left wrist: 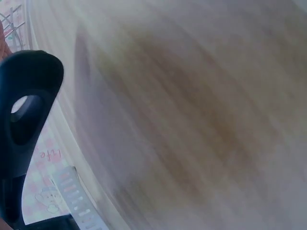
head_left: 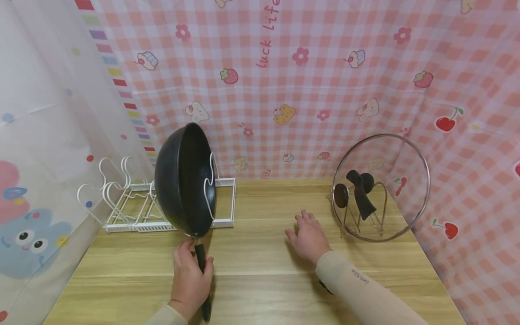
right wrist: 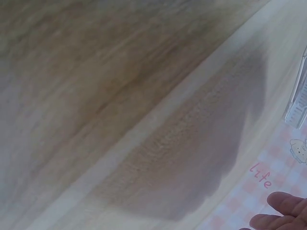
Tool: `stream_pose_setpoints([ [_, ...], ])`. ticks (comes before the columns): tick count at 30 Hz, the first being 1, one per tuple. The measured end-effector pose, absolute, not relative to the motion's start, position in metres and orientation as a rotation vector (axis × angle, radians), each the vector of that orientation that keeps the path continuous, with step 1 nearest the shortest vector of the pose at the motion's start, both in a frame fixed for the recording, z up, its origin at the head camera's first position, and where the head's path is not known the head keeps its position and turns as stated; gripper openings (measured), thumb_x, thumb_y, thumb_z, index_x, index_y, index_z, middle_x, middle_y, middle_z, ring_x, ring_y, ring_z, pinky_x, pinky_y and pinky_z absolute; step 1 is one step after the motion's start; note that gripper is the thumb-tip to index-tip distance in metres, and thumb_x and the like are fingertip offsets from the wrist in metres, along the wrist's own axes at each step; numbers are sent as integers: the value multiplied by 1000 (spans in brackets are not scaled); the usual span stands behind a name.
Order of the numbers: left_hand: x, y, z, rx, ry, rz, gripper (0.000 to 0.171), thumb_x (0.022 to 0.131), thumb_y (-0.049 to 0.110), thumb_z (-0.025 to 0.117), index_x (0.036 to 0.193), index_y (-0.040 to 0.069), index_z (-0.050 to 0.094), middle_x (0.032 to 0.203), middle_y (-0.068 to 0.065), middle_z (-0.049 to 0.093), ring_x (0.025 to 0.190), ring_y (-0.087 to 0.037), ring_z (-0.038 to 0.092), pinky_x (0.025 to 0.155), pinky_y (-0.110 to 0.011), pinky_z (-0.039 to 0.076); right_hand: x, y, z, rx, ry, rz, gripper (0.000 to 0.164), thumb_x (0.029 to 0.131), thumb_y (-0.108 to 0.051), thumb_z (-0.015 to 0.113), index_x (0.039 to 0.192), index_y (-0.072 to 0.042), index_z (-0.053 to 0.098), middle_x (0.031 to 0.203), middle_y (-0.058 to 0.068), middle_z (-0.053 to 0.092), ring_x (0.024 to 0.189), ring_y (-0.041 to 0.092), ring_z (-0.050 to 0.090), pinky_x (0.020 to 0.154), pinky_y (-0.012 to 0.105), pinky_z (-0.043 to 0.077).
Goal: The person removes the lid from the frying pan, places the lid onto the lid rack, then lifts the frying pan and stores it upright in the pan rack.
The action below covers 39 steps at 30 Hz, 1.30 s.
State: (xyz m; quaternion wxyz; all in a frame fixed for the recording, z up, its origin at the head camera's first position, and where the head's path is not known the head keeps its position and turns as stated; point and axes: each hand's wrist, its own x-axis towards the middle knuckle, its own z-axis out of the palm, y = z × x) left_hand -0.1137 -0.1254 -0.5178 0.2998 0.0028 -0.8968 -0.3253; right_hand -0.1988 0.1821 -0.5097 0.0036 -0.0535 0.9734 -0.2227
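A black wok stands on its side in a white wire rack, its hollow facing right and its long handle pointing toward me. My left hand holds that handle, thumb on its right and fingers on its left. In the left wrist view the handle's end, with a hanging hole, shows at the left edge. My right hand hovers low over the table, holding nothing, fingers spread. Its fingertips show at the lower right of the right wrist view.
At the right, a round glass lid with a metal rim and black knob stands upright in a small wire stand. The wood-grain table backs onto a pink checked curtain. More white wire dividers rise left of the wok.
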Motion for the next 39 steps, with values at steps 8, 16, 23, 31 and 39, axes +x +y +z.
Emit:
stream_pose_setpoints([
  [8, -113, -127, -519, -42, -2359, -829, 60, 67, 7, 72, 119, -1, 44, 116, -23, 41, 98, -30, 44, 79, -39, 40, -198, 181, -509, -177, 3052, -707, 62, 91, -44, 52, 133, 2, 45, 148, 22, 28, 138, 39, 23, 113, 50, 19],
  [16, -114, -129, -520, -116, -2349, -812, 53, 69, 8, 69, 118, -1, 49, 117, -26, 42, 107, -38, 41, 88, -46, 36, -199, 181, -511, -177, 3062, -701, 63, 91, -46, 50, 133, 2, 45, 148, 23, 28, 138, 39, 23, 113, 50, 19],
  [23, -113, -128, -518, -246, -2334, -706, 51, 68, 19, 67, 114, 0, 54, 116, -23, 46, 104, -39, 43, 83, -48, 31, -200, 180, -512, -170, 3056, -705, 63, 91, -45, 51, 133, 2, 44, 149, 22, 28, 138, 38, 22, 113, 50, 18],
  [31, -112, -118, -508, -504, -2431, -456, 61, 72, 42, 60, 120, 7, 53, 133, -15, 46, 124, -32, 38, 86, -48, 26, -202, 180, -511, -169, 3064, -676, 64, 91, -44, 52, 134, 2, 44, 148, 23, 28, 138, 39, 22, 113, 50, 18],
  [39, -126, -94, -486, -526, -2612, -338, 71, 78, 57, 56, 132, 10, 47, 141, -9, 42, 131, -26, 38, 99, -48, 26, -203, 181, -510, -172, 3072, -681, 63, 90, -45, 52, 133, 2, 45, 148, 24, 29, 137, 40, 24, 112, 51, 19],
])
